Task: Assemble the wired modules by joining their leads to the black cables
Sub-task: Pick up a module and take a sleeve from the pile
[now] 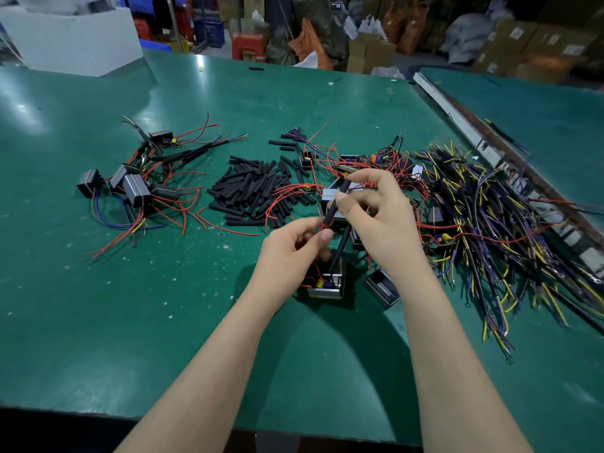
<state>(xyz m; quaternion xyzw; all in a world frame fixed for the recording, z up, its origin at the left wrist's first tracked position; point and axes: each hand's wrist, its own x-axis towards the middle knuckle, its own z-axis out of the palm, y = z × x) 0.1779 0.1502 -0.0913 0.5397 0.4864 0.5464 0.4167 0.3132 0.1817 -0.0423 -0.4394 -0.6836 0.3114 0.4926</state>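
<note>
Module (325, 284), metal-cased w/ coloured parts showing at its open end, sits on the green table (98, 289) just below both hands, near the front-centre. A black cable (333, 207) runs up from the hands at a slant; another black length drops toward the module. Left hand (291, 253) has fingers curled, pinching the cable's lower end w/ thumb, red lead (287, 191) seems caught there too, tho the exact contact is hidden. Right hand (376, 217) pinches the cable higher up betw thumb & forefinger, other fingers loosely curled.

Judged step: feeding the red lead into or against the black cable. To do it well: keep left pinch tight at the joint so the lead doesn't slip, slide w/ the right hand along the cable's line, not across it, & keep the lead straight so it doesn't buckle. Module should stay put on the table; tugging could drag it.

Black sleeve pile (255, 191) lies centre, finished-looking modules (130, 188) far left, loose wire bundle (490, 230) right.
</note>
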